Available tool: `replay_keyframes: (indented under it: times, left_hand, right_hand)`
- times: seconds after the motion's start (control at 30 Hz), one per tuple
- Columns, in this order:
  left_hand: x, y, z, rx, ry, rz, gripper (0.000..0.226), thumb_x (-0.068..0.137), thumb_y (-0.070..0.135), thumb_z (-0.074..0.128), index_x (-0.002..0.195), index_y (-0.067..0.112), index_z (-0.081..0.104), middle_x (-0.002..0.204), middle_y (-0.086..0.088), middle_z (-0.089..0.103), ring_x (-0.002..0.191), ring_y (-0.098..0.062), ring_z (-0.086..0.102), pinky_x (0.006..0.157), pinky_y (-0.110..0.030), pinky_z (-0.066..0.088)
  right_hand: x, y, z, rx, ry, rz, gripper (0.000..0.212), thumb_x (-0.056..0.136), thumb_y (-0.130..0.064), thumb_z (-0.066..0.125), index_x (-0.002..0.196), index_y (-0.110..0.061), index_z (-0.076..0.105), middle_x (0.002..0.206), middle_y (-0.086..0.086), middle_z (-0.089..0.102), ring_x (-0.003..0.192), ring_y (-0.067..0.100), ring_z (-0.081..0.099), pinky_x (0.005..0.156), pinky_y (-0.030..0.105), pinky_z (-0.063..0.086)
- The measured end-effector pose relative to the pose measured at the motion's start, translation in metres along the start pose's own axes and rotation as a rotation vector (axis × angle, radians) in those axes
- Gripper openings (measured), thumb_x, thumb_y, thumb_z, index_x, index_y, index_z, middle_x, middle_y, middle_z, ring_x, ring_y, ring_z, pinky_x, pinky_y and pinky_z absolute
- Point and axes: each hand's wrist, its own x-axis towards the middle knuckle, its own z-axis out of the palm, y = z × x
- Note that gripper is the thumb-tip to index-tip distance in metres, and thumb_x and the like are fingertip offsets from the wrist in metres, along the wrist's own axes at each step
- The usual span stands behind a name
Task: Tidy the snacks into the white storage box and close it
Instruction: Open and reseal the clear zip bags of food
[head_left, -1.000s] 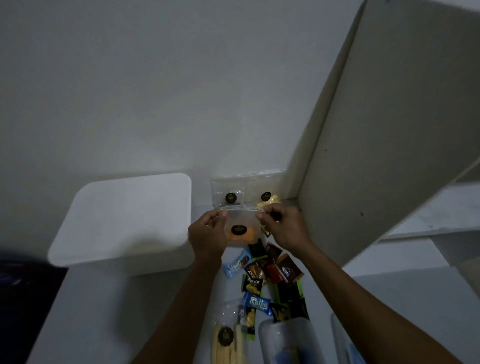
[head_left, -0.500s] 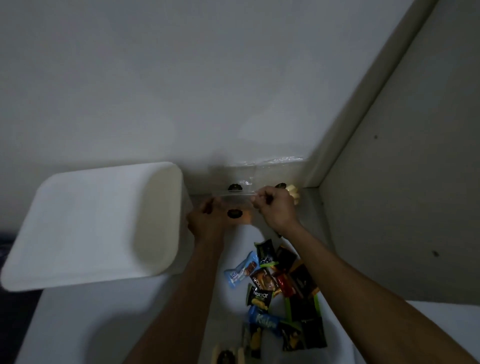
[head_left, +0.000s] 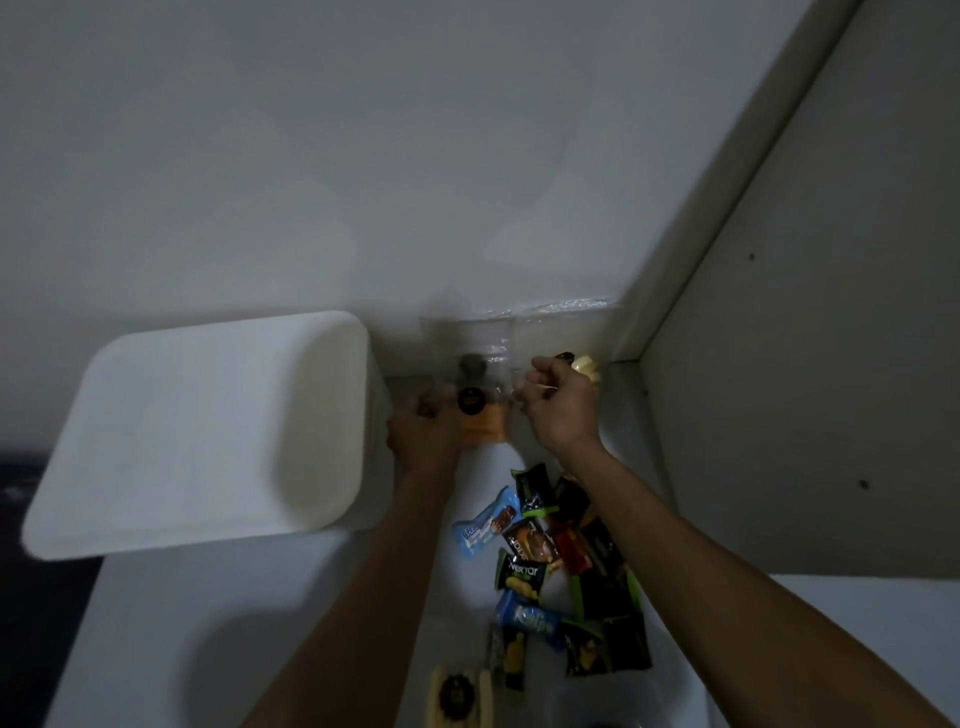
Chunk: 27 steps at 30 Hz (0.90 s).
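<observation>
The white storage box (head_left: 197, 431) stands open at the left, its inside bare as far as I can see. Just right of its rim, my left hand (head_left: 423, 436) and my right hand (head_left: 558, 402) together hold a clear snack bag (head_left: 483, 423) with orange contents and a round black label. Two more clear bags (head_left: 519, 332) lean against the wall behind it. A heap of wrapped snacks (head_left: 550, 561), blue, black, green and red, lies on the white surface under my forearms. Another clear bag with yellow sticks (head_left: 457, 696) lies at the bottom edge.
A white wall rises behind, and a tall pale panel (head_left: 779, 364) closes the right side. A translucent container (head_left: 608, 701) shows at the bottom edge. The white surface (head_left: 208, 623) extends left of the snacks, with a dark drop beyond its left edge.
The view has tilted up and swung left, so the box's opening shows. Both hands have carried the orange bag left, closer to the box's rim.
</observation>
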Motion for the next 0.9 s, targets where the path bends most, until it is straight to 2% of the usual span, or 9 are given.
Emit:
replay_keyframes:
  times: [0.1,0.2,0.3,0.37,0.4,0.5,0.57,0.67,0.9]
  left_hand:
    - [-0.03,-0.001,-0.019,0.022,-0.069,0.083,0.015,0.081,0.04,0.07,0.074,0.027,0.069,0.072,0.009,0.067,0.067,-0.004,0.06,0.062,-0.023,0.049]
    - [-0.052,-0.013,-0.044,0.035,-0.105,0.164,0.012,0.087,0.034,0.07,0.089,0.023,0.075,0.075,0.008,0.07,0.073,-0.007,0.065,0.064,-0.019,0.05]
    - [-0.075,-0.034,-0.077,0.102,-0.159,0.219,0.016,0.089,0.029,0.068,0.097,0.017,0.075,0.084,0.002,0.072,0.077,-0.009,0.066,0.072,-0.023,0.05]
    - [-0.089,-0.053,-0.102,0.142,-0.167,0.248,0.016,0.087,0.028,0.07,0.097,0.016,0.075,0.083,0.006,0.071,0.075,-0.003,0.065,0.071,-0.021,0.05]
    - [-0.095,-0.063,-0.114,0.172,-0.159,0.255,0.017,0.087,0.028,0.071,0.097,0.016,0.075,0.082,0.006,0.071,0.075,-0.003,0.065,0.07,-0.02,0.049]
    - [-0.108,-0.102,-0.14,0.332,-0.157,0.201,0.022,0.086,0.031,0.07,0.1,0.015,0.075,0.09,-0.001,0.074,0.083,-0.014,0.067,0.077,-0.027,0.05]
    - [-0.116,-0.128,-0.149,0.438,-0.2,0.107,0.032,0.086,0.031,0.069,0.111,0.01,0.071,0.106,-0.007,0.072,0.096,-0.021,0.065,0.087,-0.032,0.05]
    - [-0.126,-0.159,-0.154,0.57,-0.281,0.002,0.052,0.087,0.036,0.068,0.128,0.005,0.059,0.126,-0.014,0.062,0.115,-0.028,0.059,0.099,-0.035,0.045]
    - [-0.131,-0.181,-0.141,0.546,-0.305,-0.131,0.059,0.089,0.034,0.066,0.137,0.004,0.05,0.14,-0.015,0.051,0.127,-0.03,0.049,0.103,-0.03,0.038]
  right_hand:
    - [-0.025,0.007,-0.006,0.034,-0.002,0.005,0.024,0.076,-0.032,0.071,0.1,-0.034,0.065,0.084,-0.007,0.068,0.087,0.02,0.07,0.084,0.05,0.058]
    - [-0.059,0.015,-0.011,0.001,-0.013,-0.023,0.016,0.071,-0.044,0.064,0.087,-0.045,0.066,0.082,-0.005,0.071,0.082,0.02,0.071,0.082,0.05,0.058]
    - [-0.12,0.004,-0.016,-0.084,-0.032,-0.013,0.014,0.085,-0.023,0.066,0.097,-0.028,0.071,0.089,-0.001,0.072,0.084,0.017,0.069,0.08,0.034,0.059]
    - [-0.153,0.013,-0.017,-0.18,-0.091,-0.018,0.015,0.091,-0.012,0.063,0.104,-0.013,0.07,0.09,-0.001,0.07,0.084,0.013,0.066,0.07,0.017,0.053]
    - [-0.168,0.02,-0.016,-0.231,-0.134,-0.022,0.015,0.091,-0.01,0.063,0.104,-0.01,0.07,0.09,-0.001,0.069,0.085,0.013,0.065,0.069,0.015,0.052]
    - [-0.204,0.037,-0.008,-0.402,-0.251,-0.033,0.013,0.089,-0.009,0.065,0.101,-0.006,0.071,0.095,0.005,0.069,0.088,0.016,0.062,0.073,0.021,0.048]
    - [-0.22,0.049,-0.001,-0.478,-0.281,0.026,0.013,0.091,-0.007,0.061,0.101,-0.004,0.068,0.093,0.006,0.067,0.086,0.018,0.059,0.067,0.018,0.044]
    - [-0.235,0.064,0.009,-0.58,-0.279,0.078,0.018,0.093,-0.008,0.056,0.108,-0.003,0.063,0.107,0.016,0.067,0.095,0.028,0.063,0.073,0.025,0.044]
    - [-0.236,0.083,0.029,-0.614,-0.307,0.11,0.042,0.089,0.001,0.058,0.129,-0.005,0.046,0.117,0.016,0.062,0.112,0.032,0.06,0.092,0.037,0.052]
